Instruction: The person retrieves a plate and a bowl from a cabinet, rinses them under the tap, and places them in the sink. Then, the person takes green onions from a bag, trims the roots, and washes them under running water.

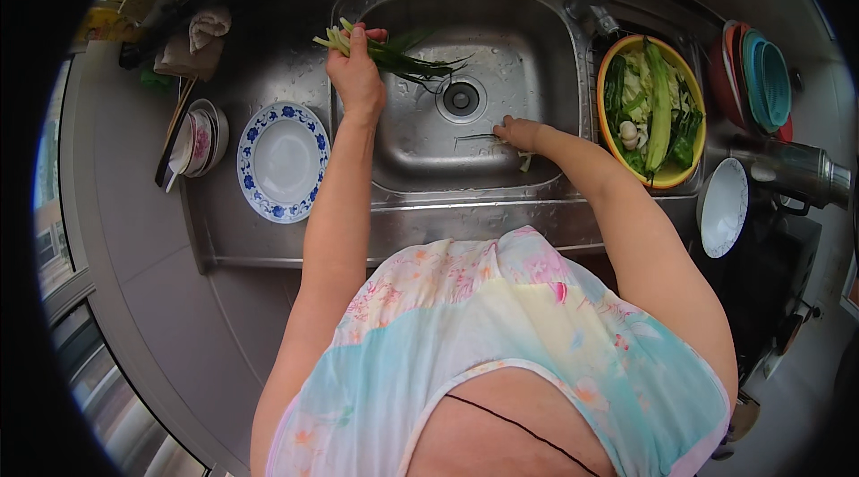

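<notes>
My left hand grips a bunch of scallions over the left side of the stainless steel sink. Their pale ends point left, and the dark green leaves trail right towards the drain. Low in the basin's front right part, my right hand has its fingers curled around scallion scraps. A thin strand sticks out to the left of the fingertips, and a pale piece shows below the hand. The palm is hidden.
A blue-and-white plate lies left of the basin, near stacked bowls. On the right stand a yellow basket of vegetables, colanders, a white bowl and a metal flask. The faucet is behind.
</notes>
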`<state>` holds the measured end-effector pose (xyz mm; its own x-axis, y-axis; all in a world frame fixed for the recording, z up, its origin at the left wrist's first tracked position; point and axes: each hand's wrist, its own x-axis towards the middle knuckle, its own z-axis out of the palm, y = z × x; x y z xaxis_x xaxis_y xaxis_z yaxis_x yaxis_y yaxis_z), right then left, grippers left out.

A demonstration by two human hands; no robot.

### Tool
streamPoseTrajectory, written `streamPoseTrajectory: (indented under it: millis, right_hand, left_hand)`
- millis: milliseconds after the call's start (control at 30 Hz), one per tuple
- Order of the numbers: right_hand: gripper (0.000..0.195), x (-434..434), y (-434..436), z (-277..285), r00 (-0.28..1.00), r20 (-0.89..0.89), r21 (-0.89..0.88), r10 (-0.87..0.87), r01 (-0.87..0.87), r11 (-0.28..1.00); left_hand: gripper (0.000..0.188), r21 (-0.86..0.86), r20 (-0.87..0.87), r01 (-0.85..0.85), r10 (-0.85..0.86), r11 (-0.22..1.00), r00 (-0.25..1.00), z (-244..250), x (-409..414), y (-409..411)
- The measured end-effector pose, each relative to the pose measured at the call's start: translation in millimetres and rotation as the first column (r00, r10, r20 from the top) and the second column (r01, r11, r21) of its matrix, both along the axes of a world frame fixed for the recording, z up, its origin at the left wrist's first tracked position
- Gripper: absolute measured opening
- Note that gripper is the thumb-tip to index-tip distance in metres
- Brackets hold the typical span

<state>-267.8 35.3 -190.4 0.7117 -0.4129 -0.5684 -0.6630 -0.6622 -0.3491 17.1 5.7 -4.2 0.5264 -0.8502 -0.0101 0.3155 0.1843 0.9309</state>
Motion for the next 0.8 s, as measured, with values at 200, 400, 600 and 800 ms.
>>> streamPoseTrajectory:
  millis: [200, 400, 600, 800]
  right_hand:
    - [0.041, 3, -11, 32, 0.883, -0.078, 0.177, -0.463, 0.47, 0.865]
    - [0.031, 4, -15, 63, 0.531, 0.005, 0.323, -0.848, 0.801, 0.503]
    - [0.034, 6, 9, 45, 0.884, -0.069, -0.047, -0.462, 0.46, 0.887]
    - [0.037, 37, 30, 12, 0.98, -0.187, 0.312, -0.072, 0.129, 0.941]
  left_hand:
    - [0.017, 0.077, 0.066, 0.03, -0.036, 0.997, 0.997, -11, 5, 16]
    - [0.019, 0.138, 0.077, 0.051, -0.062, 0.989, 0.995, -16, 1, 41]
    - [0.017, 0.147, 0.039, 0.056, -0.062, 0.988, 0.997, -22, -1, 54]
    - [0.014, 0.211, 0.178, 0.096, -0.135, 0.973, 0.975, -33, -13, 60]
